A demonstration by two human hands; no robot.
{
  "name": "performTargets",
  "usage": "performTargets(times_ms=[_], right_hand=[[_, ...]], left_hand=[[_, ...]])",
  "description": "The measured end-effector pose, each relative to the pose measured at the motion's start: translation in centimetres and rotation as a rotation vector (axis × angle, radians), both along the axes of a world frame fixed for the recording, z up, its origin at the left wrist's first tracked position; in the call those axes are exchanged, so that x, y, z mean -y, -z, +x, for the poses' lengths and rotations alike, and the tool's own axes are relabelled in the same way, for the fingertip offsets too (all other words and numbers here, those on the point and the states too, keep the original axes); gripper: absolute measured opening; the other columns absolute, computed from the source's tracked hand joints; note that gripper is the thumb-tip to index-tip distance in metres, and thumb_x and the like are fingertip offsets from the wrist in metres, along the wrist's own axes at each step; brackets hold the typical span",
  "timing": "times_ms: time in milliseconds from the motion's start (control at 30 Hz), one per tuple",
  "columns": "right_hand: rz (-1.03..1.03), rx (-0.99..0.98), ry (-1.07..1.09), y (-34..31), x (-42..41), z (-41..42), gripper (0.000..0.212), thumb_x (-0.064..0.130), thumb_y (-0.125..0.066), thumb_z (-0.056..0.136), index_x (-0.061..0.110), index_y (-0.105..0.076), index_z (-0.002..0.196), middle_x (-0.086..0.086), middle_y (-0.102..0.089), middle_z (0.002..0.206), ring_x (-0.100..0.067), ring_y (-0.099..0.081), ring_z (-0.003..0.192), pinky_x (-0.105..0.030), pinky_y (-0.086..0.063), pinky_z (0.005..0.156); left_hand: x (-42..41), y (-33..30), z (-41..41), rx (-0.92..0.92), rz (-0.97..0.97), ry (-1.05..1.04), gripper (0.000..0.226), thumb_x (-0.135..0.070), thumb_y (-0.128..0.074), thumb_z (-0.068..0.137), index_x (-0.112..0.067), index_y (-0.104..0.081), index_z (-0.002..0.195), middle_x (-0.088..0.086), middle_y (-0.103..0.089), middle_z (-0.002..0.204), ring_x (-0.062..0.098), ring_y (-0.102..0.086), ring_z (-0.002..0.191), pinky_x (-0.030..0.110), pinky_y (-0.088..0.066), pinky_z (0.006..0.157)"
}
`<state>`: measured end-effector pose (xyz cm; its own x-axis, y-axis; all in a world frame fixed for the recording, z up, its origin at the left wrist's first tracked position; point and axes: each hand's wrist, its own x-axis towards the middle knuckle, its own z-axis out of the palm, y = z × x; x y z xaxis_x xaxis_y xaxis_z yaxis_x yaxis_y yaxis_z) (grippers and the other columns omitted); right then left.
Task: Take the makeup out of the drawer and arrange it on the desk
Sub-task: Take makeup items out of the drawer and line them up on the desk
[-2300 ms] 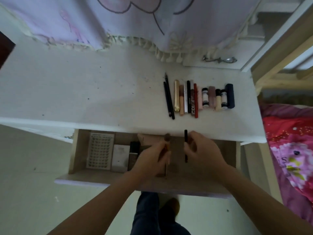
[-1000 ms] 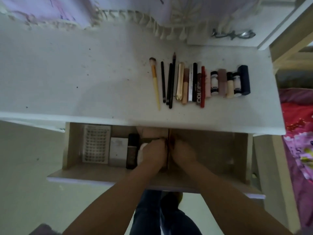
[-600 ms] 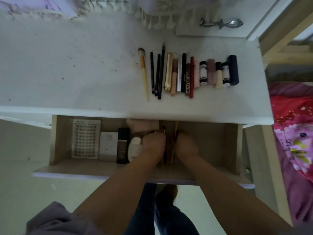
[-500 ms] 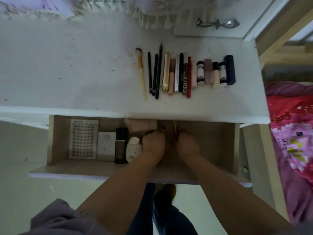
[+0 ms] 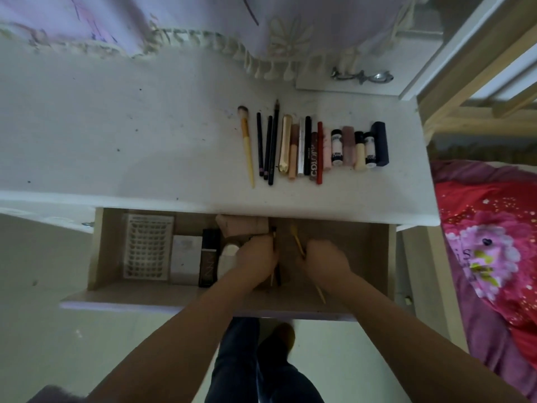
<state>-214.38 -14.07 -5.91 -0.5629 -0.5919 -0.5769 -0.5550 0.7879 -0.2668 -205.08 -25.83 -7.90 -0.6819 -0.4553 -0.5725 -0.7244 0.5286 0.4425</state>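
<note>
The drawer point(image 5: 96, 251) stands pulled out under the white desk point(image 5: 116, 135). Both my hands are inside it. My left hand point(image 5: 257, 261) grips a thin dark brush or pencil point(image 5: 274, 237) with a second thin stick beside it. My right hand point(image 5: 325, 260) grips a thin yellow-handled brush point(image 5: 297, 241), tilted, its handle end showing below my wrist. On the desk lies a neat row of makeup: a yellow brush point(image 5: 247, 146), black pencils point(image 5: 268, 146), a gold tube point(image 5: 285, 146), a red pencil point(image 5: 320, 152), small bottles point(image 5: 337, 146) and a navy lipstick point(image 5: 381, 144).
In the drawer's left part lie a lash tray point(image 5: 148, 247), a white box point(image 5: 186, 258), a black bottle point(image 5: 209, 258), a white item point(image 5: 229, 251) and a tan pouch point(image 5: 241, 225). A fringed cloth point(image 5: 203, 33) overhangs the desk's back. A red floral bed point(image 5: 491, 251) is at right.
The yellow brush and a black pencil that my hands held have joined the row on the desk. Both hands went back into the drawer and now move apart, each gripping a thin stick.
</note>
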Motion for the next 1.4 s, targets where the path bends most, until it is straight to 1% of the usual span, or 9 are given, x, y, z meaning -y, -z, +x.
performTargets(times_ms=[167, 333, 500, 800, 967, 1067, 1233, 1300, 1400], right_hand=[[0.004, 0.054, -0.235, -6.3, -0.3, 1.5, 0.020, 0.036, -0.052, 0.086, 0.028, -0.039, 0.073, 0.008, -0.049, 0.067, -0.012, -0.047, 0.056, -0.022, -0.032, 0.047], [-0.364, 0.114, -0.040, -11.8, 8.0, -0.4, 0.014, 0.040, -0.056, 0.087, 0.028, -0.050, 0.085, 0.009, -0.056, 0.073, -0.006, -0.055, 0.065, -0.024, -0.044, 0.057], [-0.398, 0.108, 0.098, -11.9, 19.4, -4.4, 0.021, 0.032, -0.053, 0.089, 0.012, -0.053, 0.084, 0.002, -0.050, 0.067, -0.016, -0.053, 0.064, -0.026, -0.037, 0.050], [-0.139, -0.293, -0.049, -8.8, 22.0, -5.0, 0.042, 0.016, -0.047, 0.092, 0.006, -0.042, 0.132, -0.013, -0.051, 0.130, -0.029, -0.058, 0.090, -0.033, -0.039, 0.063], [-0.335, -0.343, -0.113, -10.0, 18.8, -4.6, 0.045, 0.034, -0.042, 0.097, 0.013, -0.037, 0.137, 0.001, -0.056, 0.082, -0.017, -0.054, 0.068, -0.031, -0.041, 0.055], [-0.540, -0.192, -0.204, -10.0, 12.7, -1.8, 0.020, 0.040, -0.036, 0.096, 0.026, -0.047, 0.089, 0.011, -0.047, 0.062, -0.002, -0.046, 0.052, -0.024, -0.043, 0.050], [-0.010, 0.047, -0.295, -2.0, 2.9, 2.8, 0.026, 0.038, -0.037, 0.098, 0.020, -0.055, 0.090, -0.001, -0.062, 0.084, -0.025, -0.063, 0.082, -0.029, -0.043, 0.060], [0.086, 0.114, -0.134, 1.2, 1.5, 2.8, 0.026, 0.035, -0.039, 0.099, 0.017, -0.055, 0.088, -0.004, -0.063, 0.088, -0.027, -0.063, 0.086, -0.031, -0.047, 0.063], [0.072, 0.082, 0.012, 4.6, 1.5, 3.1, 0.029, 0.038, -0.042, 0.098, 0.013, -0.058, 0.100, -0.008, -0.066, 0.101, -0.025, -0.063, 0.089, -0.033, -0.049, 0.071]], left_hand=[[5.4, -6.4, 5.5, -0.162, 0.182, -0.002, 0.010, -0.023, -0.052, 0.094, -0.016, -0.056, 0.088, -0.004, -0.058, 0.076, 0.008, -0.055, 0.068, 0.023, -0.044, 0.059], [12.4, -11.7, 2.5, -0.376, 0.010, -0.082, 0.013, -0.027, -0.046, 0.096, -0.026, -0.048, 0.083, -0.009, -0.054, 0.070, 0.004, -0.052, 0.061, 0.018, -0.037, 0.052], [18.1, -11.9, -4.0, -0.295, -0.227, -0.138, 0.021, -0.032, -0.045, 0.097, -0.014, -0.051, 0.086, -0.004, -0.050, 0.071, 0.012, -0.048, 0.063, 0.025, -0.035, 0.056], [19.7, -8.8, -7.3, -0.090, -0.345, -0.041, 0.030, -0.040, -0.040, 0.096, -0.015, -0.051, 0.083, 0.004, -0.056, 0.083, 0.022, -0.053, 0.076, 0.030, -0.041, 0.066], [18.3, -9.5, -5.1, -0.159, -0.354, -0.015, 0.033, -0.041, -0.036, 0.098, -0.016, -0.047, 0.079, -0.001, -0.049, 0.067, 0.019, -0.050, 0.063, 0.028, -0.037, 0.058], [14.4, -9.1, -0.3, -0.380, -0.269, 0.050, 0.030, -0.035, -0.041, 0.096, -0.023, -0.040, 0.069, -0.005, -0.045, 0.058, 0.012, -0.045, 0.051, 0.026, -0.033, 0.049], [4.5, -3.5, 6.2, -0.120, -0.062, 0.228, 0.021, -0.031, -0.041, 0.097, -0.017, -0.054, 0.089, 0.005, -0.061, 0.094, 0.020, -0.058, 0.084, 0.028, -0.041, 0.064], [2.5, -1.0, 6.0, -0.035, -0.163, 0.242, 0.026, -0.030, -0.039, 0.098, -0.012, -0.055, 0.106, 0.010, -0.055, 0.114, 0.023, -0.052, 0.104, 0.032, -0.044, 0.082], [1.5, 1.6, 4.5, 0.116, -0.349, 0.301, 0.040, -0.035, -0.040, 0.097, -0.008, -0.054, 0.123, 0.014, -0.040, 0.139, 0.029, -0.031, 0.131, 0.044, -0.024, 0.108]])
